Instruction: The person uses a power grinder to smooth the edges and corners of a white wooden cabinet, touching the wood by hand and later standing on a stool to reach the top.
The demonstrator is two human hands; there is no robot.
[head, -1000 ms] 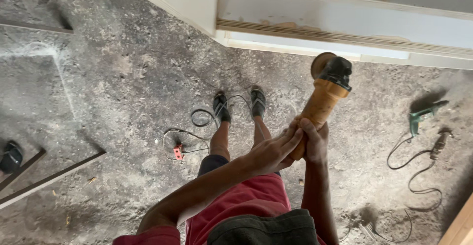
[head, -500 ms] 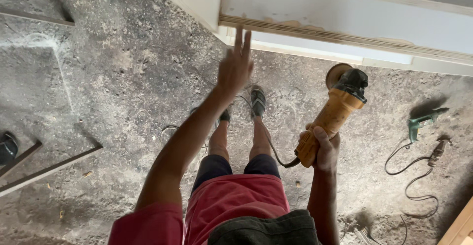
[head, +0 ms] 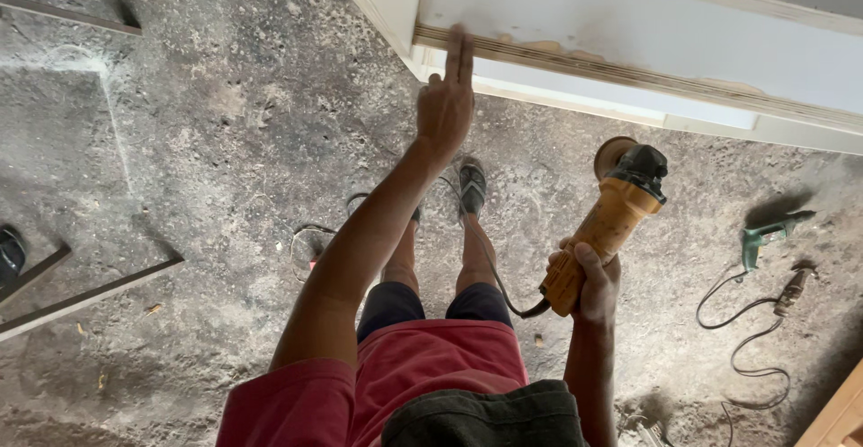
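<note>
**Grinder held low while the free hand touched the sanded edge**

The orange angle grinder (head: pixel 604 227) was in the person's right hand (head: pixel 589 278), whose fingers were wrapped tight around the lower end of its body. The tool pointed up and away from the person, tilted to the right, with its black head and round sanding disc (head: pixel 613 153) uppermost. The disc hung in the air, apart from the woodwork above it. A dark cord (head: pixel 493 272) ran from the bottom of the grinder toward the person's legs.

The left hand (head: pixel 446 105) was stretched out ahead at arm's length. Its fingers were straight and close together, holding nothing, and the fingertips lay on the bare, brownish strip along the edge of a white-painted wooden panel (head: pixel 629 33). That panel crossed the top of the view from the middle to the right edge.

Below, the person stood in dark shoes (head: pixel 472 184) on a dusty grey concrete floor (head: pixel 207 141). To the right, well apart from the grinder, a green power drill (head: pixel 766 234) lay on the floor with a coiled cable (head: pixel 746 339) beside it. At the far left, dark metal bars (head: pixel 85 296) lay on the floor.
</note>
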